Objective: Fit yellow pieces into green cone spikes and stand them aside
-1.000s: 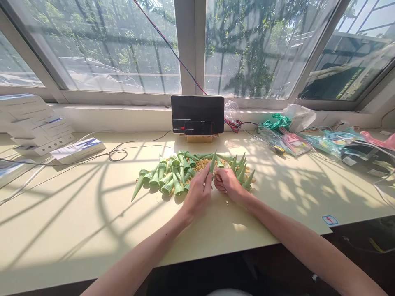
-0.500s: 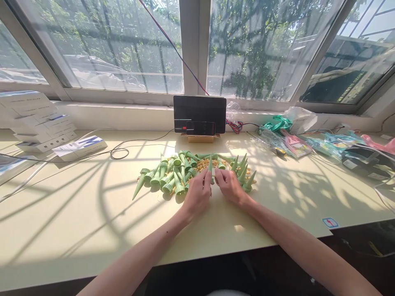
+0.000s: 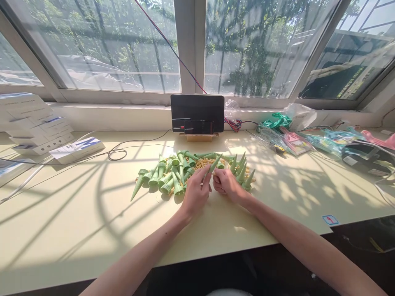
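At the left hand's [image 3: 196, 191] fingertips, pinched: green cone [image 3: 215, 163], long axis slanted, tip up and away to that hand's right, wide end down in the grip. Right hand [image 3: 226, 183] is just right of the cone's lower end, fingers curled in, can't tell if pinching anything; upright cones [image 3: 248, 181] stand just beyond it, to its right.
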Available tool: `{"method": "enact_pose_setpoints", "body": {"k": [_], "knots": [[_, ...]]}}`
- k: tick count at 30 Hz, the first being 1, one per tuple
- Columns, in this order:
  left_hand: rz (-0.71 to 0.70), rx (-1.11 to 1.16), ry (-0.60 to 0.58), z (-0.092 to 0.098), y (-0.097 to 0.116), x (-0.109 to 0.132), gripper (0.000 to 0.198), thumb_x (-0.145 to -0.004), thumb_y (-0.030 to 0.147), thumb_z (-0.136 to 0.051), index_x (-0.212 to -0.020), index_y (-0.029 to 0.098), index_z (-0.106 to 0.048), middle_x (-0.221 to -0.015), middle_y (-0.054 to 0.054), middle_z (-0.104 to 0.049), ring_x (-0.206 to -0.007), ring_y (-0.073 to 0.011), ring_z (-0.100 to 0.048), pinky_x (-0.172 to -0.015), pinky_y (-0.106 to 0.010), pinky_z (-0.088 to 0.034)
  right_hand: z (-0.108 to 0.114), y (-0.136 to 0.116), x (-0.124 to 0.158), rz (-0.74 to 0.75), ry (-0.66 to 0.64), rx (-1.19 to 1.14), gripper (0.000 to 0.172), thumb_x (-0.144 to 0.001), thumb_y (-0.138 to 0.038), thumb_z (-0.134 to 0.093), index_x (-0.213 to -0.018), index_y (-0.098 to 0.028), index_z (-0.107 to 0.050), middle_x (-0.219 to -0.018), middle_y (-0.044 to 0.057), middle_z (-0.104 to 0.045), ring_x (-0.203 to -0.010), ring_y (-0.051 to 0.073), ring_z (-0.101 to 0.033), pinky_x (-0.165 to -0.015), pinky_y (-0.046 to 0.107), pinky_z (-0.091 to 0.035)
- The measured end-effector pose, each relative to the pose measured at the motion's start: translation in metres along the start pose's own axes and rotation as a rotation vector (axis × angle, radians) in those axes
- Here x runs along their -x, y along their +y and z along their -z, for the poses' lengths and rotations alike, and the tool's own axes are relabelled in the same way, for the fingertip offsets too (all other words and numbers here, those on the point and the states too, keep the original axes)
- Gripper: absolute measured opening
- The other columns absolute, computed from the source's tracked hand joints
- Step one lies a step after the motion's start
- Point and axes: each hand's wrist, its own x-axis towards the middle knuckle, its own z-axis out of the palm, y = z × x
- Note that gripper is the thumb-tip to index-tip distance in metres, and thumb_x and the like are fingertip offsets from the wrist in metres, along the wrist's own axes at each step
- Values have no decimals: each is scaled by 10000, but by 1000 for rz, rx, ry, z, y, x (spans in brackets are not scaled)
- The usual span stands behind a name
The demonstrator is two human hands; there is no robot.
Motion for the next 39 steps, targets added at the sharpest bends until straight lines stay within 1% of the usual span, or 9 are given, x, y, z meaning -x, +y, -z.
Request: {"method": "enact_pose_setpoints", "body": {"k": [3,7,9,12,15,20,23,30,39], "knots": [[-22,-44,36,-1,-2,0,360,-1038,384,-506,-1295,281,-735,-979,-52,-618,-621,-109,-586,-540,-237,-512,-1,-2,0,12,5,5,485,-972,-488,-530,-605,-260,-309,-511,-78,-203,-464,103,-140,-447,281,-138],[-25,-106,69,0,-4,-1,336,-1020,350,-525,-1246,285,-766,-846,-20,-548,-614,-121,-559,-559,-247,-490,-2,-5,1,51,17,24,537,-950,-550,-558,-575,-269,-297,-511,-75,-187,-468,108,-151,-453,292,-138],[-9,-118,84,0,-4,-2,316,-1005,342,-543,-1204,260,-775,-795,-5,-516,-585,-118,-540,-552,-252,-475,-2,-4,0,101,35,88,564,-952,-579,-548,-550,-270,-300,-498,-69,-204,-462,109,-173,-457,297,-149],[17,-121,86,0,-2,-3,277,-998,356,-542,-1052,218,-776,-776,-4,-535,-552,-111,-522,-523,-250,-445,-1,-2,0,184,90,260,567,-989,-556,-496,-527,-260,-352,-473,-43,-302,-460,118,-253,-472,304,-198],[28,-102,70,0,3,-3,297,-1003,365,-511,-845,199,-701,-736,-1,-563,-521,-104,-509,-496,-245,-411,-1,-3,1,259,152,425,562,-1018,-499,-457,-518,-254,-380,-479,-13,-382,-476,135,-322,-495,316,-256],[67,-104,71,1,8,-2,368,-993,390,-499,-679,205,-547,-555,36,-457,-441,-103,-450,-468,-245,-364,-3,-7,5,393,193,588,558,-1046,-434,-447,-522,-250,-387,-488,8,-421,-484,151,-352,-517,336,-288],[83,-107,55,2,9,-2,366,-989,392,-491,-677,205,-530,-522,44,-445,-407,-99,-443,-460,-246,-361,-2,-6,4,420,198,644,538,-1057,-392,-425,-542,-250,-364,-498,9,-424,-481,153,-365,-515,341,-296],[108,-34,15,2,11,-1,290,-982,393,-506,-796,200,-616,-510,53,-463,-373,-104,-474,-423,-237,-380,1,-4,1,463,202,698,514,-1065,-336,-412,-562,-247,-360,-493,3,-430,-469,153,-388,-497,336,-312],[105,13,21,2,9,-2,239,-962,389,-565,-879,188,-661,-682,24,-540,-415,-79,-502,-415,-221,-400,-1,-5,2,379,181,596,536,-1044,-431,-404,-544,-246,-350,-486,-10,-395,-483,138,-363,-502,309,-308]]}}
